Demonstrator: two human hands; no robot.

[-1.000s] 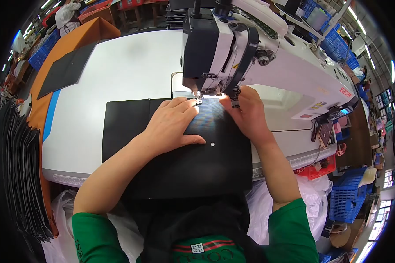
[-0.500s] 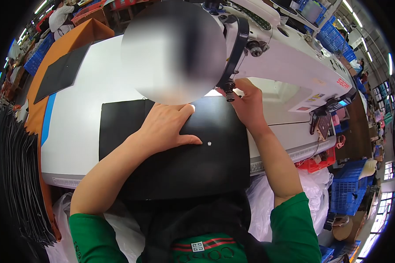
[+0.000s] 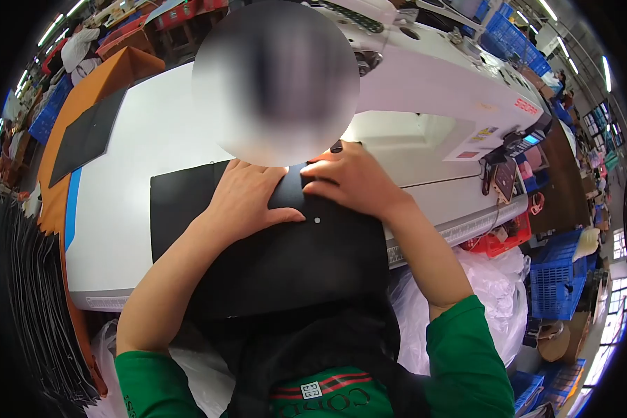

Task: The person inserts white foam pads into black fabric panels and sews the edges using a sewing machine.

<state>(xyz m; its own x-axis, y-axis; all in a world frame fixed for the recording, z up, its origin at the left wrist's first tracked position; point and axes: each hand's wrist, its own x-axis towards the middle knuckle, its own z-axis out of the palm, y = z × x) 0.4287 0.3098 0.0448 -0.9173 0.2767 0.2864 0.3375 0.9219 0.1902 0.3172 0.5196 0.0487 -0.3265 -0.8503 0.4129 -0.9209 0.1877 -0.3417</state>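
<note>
A large black sheet point(image 3: 292, 265) with a small white spot lies on the white bed of a sewing machine point(image 3: 432, 83) and hangs over its front edge. My left hand point(image 3: 247, 195) rests flat on the sheet, thumb and fingers apart. My right hand point(image 3: 348, 177) lies at the sheet's upper right part, fingers spread and bent, close to my left hand. A round blurred patch covers the machine's head and needle area, and the far fingertips of my left hand reach its lower edge.
At the left, a black panel point(image 3: 90, 136) lies on orange material point(image 3: 52, 198), beside a hanging stack of black strips point(image 3: 42, 299). On the right are a red basket point(image 3: 501, 237), blue crates point(image 3: 556, 272) and plastic wrapping point(image 3: 491, 285). A person point(image 3: 80, 49) is at the far upper left.
My right hand has moved left from beside the machine's head onto the sheet, towards my left hand. The view has shifted slightly. The blurred patch was absent in the earliest frame.
</note>
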